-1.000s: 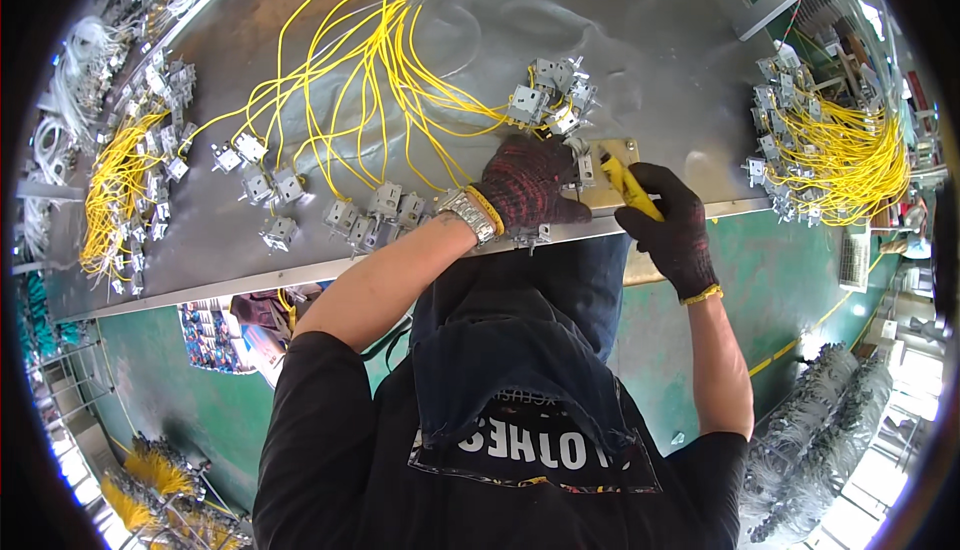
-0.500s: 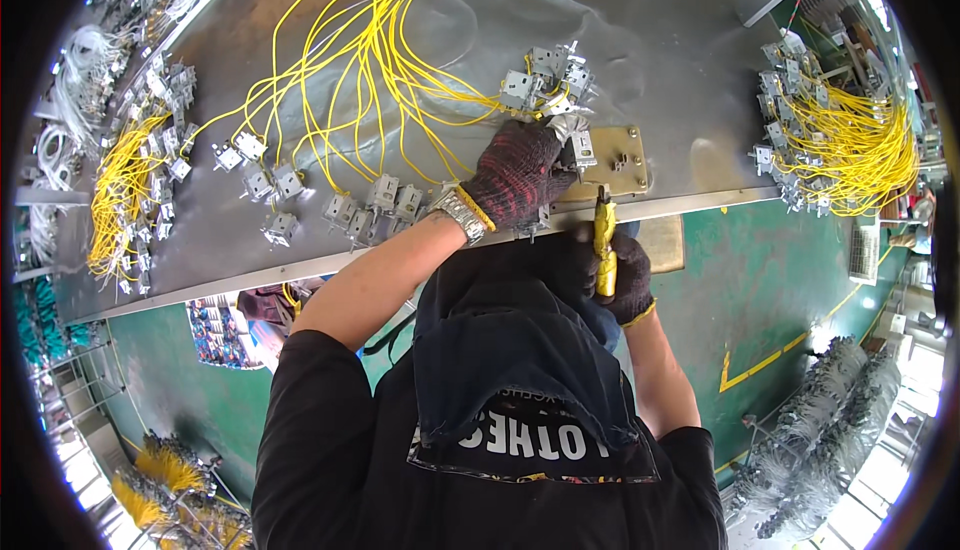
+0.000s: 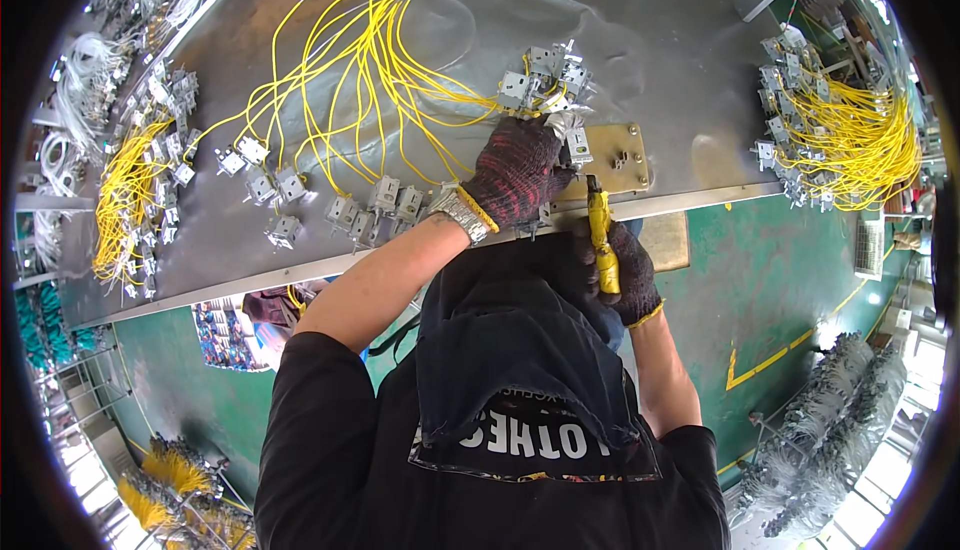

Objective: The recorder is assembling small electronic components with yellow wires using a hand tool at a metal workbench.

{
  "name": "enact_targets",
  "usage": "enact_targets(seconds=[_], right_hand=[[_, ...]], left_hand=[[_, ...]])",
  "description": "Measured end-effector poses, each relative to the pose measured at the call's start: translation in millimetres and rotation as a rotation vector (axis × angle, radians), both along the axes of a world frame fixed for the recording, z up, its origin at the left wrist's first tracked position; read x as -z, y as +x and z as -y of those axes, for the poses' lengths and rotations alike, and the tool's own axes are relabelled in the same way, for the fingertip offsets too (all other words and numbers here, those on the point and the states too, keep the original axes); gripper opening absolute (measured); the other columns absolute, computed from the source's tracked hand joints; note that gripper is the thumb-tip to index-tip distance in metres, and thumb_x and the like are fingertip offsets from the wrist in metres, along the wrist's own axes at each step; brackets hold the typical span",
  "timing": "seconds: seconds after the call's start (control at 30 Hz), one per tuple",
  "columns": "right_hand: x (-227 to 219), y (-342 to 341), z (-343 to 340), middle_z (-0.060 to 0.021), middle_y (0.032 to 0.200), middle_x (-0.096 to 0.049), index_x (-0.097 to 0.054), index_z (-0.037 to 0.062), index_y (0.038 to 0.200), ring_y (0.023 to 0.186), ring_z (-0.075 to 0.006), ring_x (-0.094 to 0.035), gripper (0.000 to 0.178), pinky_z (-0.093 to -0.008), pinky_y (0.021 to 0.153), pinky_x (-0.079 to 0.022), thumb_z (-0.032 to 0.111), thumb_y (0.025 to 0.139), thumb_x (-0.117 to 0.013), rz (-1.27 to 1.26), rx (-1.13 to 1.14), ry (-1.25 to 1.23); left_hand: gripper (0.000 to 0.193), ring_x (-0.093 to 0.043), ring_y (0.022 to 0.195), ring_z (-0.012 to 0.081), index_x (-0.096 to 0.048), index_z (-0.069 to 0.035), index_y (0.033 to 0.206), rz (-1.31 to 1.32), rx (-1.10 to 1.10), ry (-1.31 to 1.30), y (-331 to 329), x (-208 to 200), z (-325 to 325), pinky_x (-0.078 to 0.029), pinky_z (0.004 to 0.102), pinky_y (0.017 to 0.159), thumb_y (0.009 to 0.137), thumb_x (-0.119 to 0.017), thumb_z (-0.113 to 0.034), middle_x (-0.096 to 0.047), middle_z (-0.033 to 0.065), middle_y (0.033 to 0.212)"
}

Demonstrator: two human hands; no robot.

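Observation:
My left hand point(image 3: 515, 172), in a dark red-and-black knitted glove, is closed at the bench's front edge on a small metal bracket-like part point(image 3: 579, 147); its fingertips are partly hidden. Just beyond it sits a cluster of similar metal parts point(image 3: 545, 78), joined to yellow wires point(image 3: 370, 70) that fan across the bench. In my gloved right hand point(image 3: 632, 275) are yellow-handled pliers point(image 3: 603, 240), fingers wrapped round the handles. Their dark tip points up, a little below and right of the held part, beside a brass-coloured fixture plate point(image 3: 610, 162) with a small raised block.
More metal parts on yellow wires point(image 3: 375, 205) lie along the front edge of the metal bench point(image 3: 680, 70). Bundles hang at the left point(image 3: 135, 195) and right point(image 3: 850, 140) ends. Racks of grey wire bundles point(image 3: 830, 430) stand on the green floor.
The pliers have tilted, their tip moving slightly left and up toward the part in my left hand. My left hand stays nearly still.

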State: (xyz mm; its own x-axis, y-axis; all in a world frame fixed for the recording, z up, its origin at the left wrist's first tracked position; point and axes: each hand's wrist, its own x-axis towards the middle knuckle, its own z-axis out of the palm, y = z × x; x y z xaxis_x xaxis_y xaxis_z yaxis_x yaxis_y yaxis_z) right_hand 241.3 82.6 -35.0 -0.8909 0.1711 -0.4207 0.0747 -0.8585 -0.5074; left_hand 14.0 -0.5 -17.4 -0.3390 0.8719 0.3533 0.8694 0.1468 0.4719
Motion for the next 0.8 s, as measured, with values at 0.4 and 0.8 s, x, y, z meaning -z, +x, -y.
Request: enact_targets(seconds=[0.4, 0.8], right_hand=[[8.0, -16.0, 22.3, -0.0089, 0.074, -0.061, -0.059, 0.0026, 0.100, 0.057, -0.0193, -0.062, 0.024, -0.0313, 0.048, -0.050, 0.012, 0.083, -0.073, -0.054, 0.099, 0.240], [-36.3, -78.2, -31.8, -0.0053, 0.079, -0.064, -0.060, 0.0016, 0.121, 0.062, -0.0135, -0.061, 0.039, -0.0279, 0.054, -0.049, 0.011, 0.085, -0.072, 0.149, 0.279, 0.951]], left_hand=[[0.052, -0.065, 0.081, 0.0372, -0.063, -0.007, 0.110, 0.000, 0.041, -0.078, -11.2, -0.4, 18.8, -0.049, 0.0507, 0.075, 0.073, -0.079, -0.040, -0.067, 0.0158, 0.090], [0.059, -0.068, 0.083, 0.0381, -0.070, -0.009, 0.107, -0.074, 0.181, -0.492, -15.6, -55.5, 49.1, -0.050, 0.0501, 0.076, 0.082, -0.066, -0.062, -0.070, 0.0184, 0.090]])
